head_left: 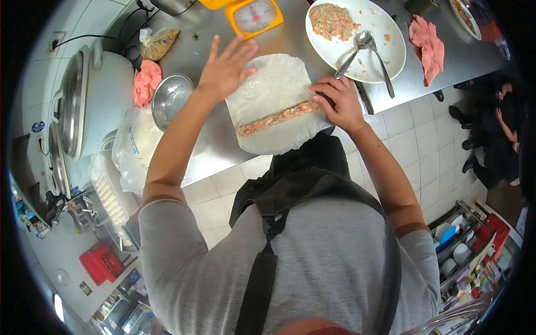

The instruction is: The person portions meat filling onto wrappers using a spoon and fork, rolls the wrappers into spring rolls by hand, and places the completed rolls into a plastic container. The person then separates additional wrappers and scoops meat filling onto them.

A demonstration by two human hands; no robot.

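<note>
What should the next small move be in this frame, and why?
Probably bring the left hand to the near edge of the pale sheet and start folding it over the filling: that strip lies uncovered close to that edge, and the right hand is at its right end.

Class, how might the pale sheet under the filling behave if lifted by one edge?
The pale sheet is probably floppy, since it looks thin, with an uneven edge. The strip of filling could slide or crumble, since it looks chunky and lies unwrapped.
</note>
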